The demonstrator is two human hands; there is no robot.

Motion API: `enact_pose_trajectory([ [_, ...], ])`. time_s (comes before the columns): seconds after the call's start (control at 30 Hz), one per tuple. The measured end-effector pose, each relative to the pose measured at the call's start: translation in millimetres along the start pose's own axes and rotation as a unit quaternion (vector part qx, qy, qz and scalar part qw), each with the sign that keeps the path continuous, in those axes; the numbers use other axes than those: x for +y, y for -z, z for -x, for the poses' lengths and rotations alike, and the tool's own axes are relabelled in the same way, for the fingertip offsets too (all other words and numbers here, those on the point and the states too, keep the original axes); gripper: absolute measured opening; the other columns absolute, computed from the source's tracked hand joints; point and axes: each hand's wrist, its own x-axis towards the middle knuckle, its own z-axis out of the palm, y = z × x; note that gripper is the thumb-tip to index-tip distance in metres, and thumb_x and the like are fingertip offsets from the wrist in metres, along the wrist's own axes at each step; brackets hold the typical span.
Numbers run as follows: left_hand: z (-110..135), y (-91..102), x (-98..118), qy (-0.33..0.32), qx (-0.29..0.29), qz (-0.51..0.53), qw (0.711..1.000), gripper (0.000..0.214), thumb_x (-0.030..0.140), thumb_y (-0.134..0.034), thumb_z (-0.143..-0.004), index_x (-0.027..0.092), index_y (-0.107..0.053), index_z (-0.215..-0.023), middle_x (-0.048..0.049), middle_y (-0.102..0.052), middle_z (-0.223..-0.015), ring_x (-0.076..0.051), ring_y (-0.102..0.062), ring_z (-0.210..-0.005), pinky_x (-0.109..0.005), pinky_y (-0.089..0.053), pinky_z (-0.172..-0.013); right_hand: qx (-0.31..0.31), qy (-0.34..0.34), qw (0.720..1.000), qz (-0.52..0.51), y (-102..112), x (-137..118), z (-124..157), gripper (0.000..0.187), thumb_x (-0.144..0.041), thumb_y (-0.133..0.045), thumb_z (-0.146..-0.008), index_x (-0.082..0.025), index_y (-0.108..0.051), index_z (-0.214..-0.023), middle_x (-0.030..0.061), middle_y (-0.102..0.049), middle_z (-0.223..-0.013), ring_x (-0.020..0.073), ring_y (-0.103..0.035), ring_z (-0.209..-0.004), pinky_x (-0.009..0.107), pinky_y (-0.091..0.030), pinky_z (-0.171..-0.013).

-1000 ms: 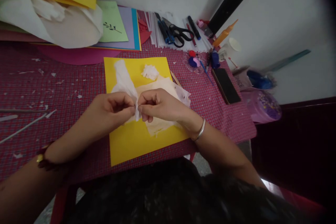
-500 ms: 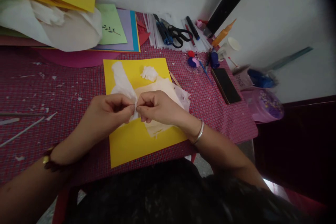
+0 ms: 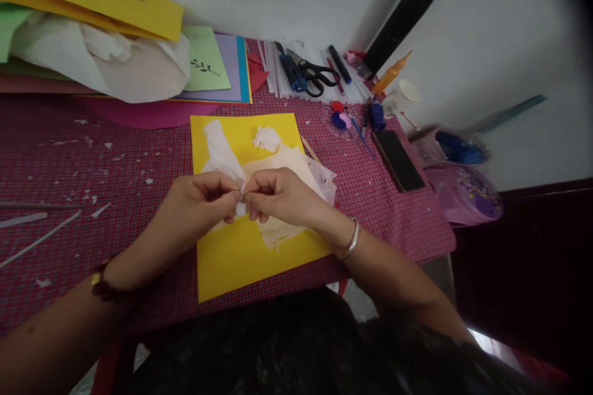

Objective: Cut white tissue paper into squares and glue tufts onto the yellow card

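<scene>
At the far left, thin sticks (image 3: 44, 239) and pale paper scraps (image 3: 100, 210) lie on the checked counter (image 3: 152, 154), with a stack of coloured papers (image 3: 213, 62) behind them. The left forearm rises from the lower left corner, a dark beaded bracelet (image 3: 104, 284) at its wrist. From there the left hand (image 3: 197, 200) reaches inward, back of the hand upward, fingers curled and thumb pressed to the index finger. Pinched between these tips, with no visible gap, is the lower end of a strip of white tissue (image 3: 225, 151), which runs up and away over the left part of a yellow sheet (image 3: 227, 265). The right hand (image 3: 287, 197) meets it from the other side, its wrist level and its fingers bent inward, thumb and index finger closed on the same end; the two sets of tips almost touch. A crumpled white piece (image 3: 267, 138) sits beyond, and cream paper (image 3: 282, 231) lies partly under the right hand. A silver bangle (image 3: 354, 239) circles the right wrist, and the forearm slants down to the lower right. Farther right are a phone (image 3: 398, 160) and a pink tub (image 3: 463, 194).
</scene>
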Motion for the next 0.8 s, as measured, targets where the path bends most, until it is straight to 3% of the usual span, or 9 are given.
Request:
enact_pose_trajectory([
  [0.23,2,2.3,6,-0.001,-0.007,0.020,1.000,0.018,0.035,-0.061,-0.074,0.022,-0.067,-0.065,0.0008,-0.067,-0.058,-0.015,-0.062,-0.059,-0.026,-0.048,-0.062,0.004,0.009,1.000,0.002,4,2,-3,0.006,-0.014,-0.058,-0.082,-0.019,-0.060,-0.078,-0.0056,-0.063,-0.064,0.0066,-0.059,-0.057,0.022,-0.050,-0.059],
  [0.47,3,-2.3,1,-0.054,0.032,-0.055,0.996,0.022,0.039,-0.062,-0.074,0.020,-0.070,-0.067,-0.0007,-0.069,-0.063,-0.014,-0.058,-0.060,-0.024,-0.043,-0.057,0.010,0.022,0.999,0.030,3,4,-2,0.009,-0.023,-0.061,-0.084,-0.019,-0.059,-0.076,-0.0041,-0.063,-0.066,0.0074,-0.058,-0.060,0.023,-0.047,-0.061],
  [0.63,6,-5.3,-1,-0.097,0.053,-0.113,0.987,0.023,0.036,-0.057,-0.079,0.020,-0.070,-0.070,-0.0015,-0.072,-0.067,-0.013,-0.060,-0.061,-0.024,-0.042,-0.058,0.026,0.033,0.997,0.062,3,8,-1,0.006,-0.020,-0.059,-0.081,-0.019,-0.058,-0.075,-0.0039,-0.063,-0.067,0.0071,-0.058,-0.061,0.023,-0.046,-0.061],
  [0.8,6,-6.8,3,-0.117,0.057,-0.147,0.981,0.020,0.032,-0.055,-0.077,0.020,-0.062,-0.062,0.0005,-0.062,-0.057,-0.012,-0.052,-0.054,-0.025,-0.038,-0.054,0.009,0.032,0.998,0.049,3,11,-2,0.004,-0.018,-0.056,-0.079,-0.019,-0.058,-0.076,-0.0040,-0.064,-0.067,0.0073,-0.060,-0.059,0.023,-0.049,-0.062],
])
